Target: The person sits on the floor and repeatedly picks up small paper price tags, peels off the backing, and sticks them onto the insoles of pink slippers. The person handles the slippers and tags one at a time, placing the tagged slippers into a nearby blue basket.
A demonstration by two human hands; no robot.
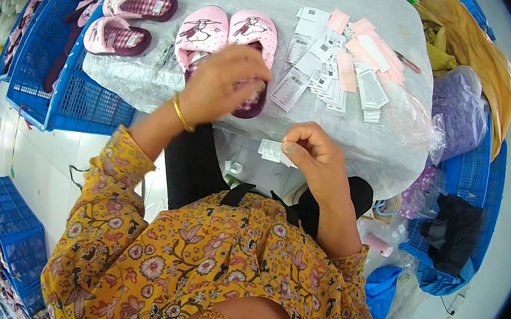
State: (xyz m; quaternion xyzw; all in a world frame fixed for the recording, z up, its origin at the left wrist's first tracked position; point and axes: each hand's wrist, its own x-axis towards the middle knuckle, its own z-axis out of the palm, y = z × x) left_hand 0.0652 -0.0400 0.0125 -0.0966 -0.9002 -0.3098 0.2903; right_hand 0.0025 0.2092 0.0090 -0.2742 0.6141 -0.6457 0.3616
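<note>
A pair of pink slippers with a dark animal drawing lies on the table in front of me, the left slipper (pixel 203 27) beside the right slipper (pixel 255 25). My left hand (pixel 224 80), with a gold bangle at the wrist, is over their openings and hides much of both insoles. Its fingers are bent and smeared by motion, so I cannot see whether they hold anything. Just off the table's near edge, my right hand (pixel 315 155) pinches a small white label strip (pixel 270 150) between thumb and fingers.
White printed tags (pixel 299 77) and pink cards (pixel 346 71) are spread on the plastic-covered table (pixel 369 139), with a thin pen-like tool (pixel 407 63) beside them. More pink slippers (pixel 140 4) line its left edge. Blue crates (pixel 91 97) stand left and right.
</note>
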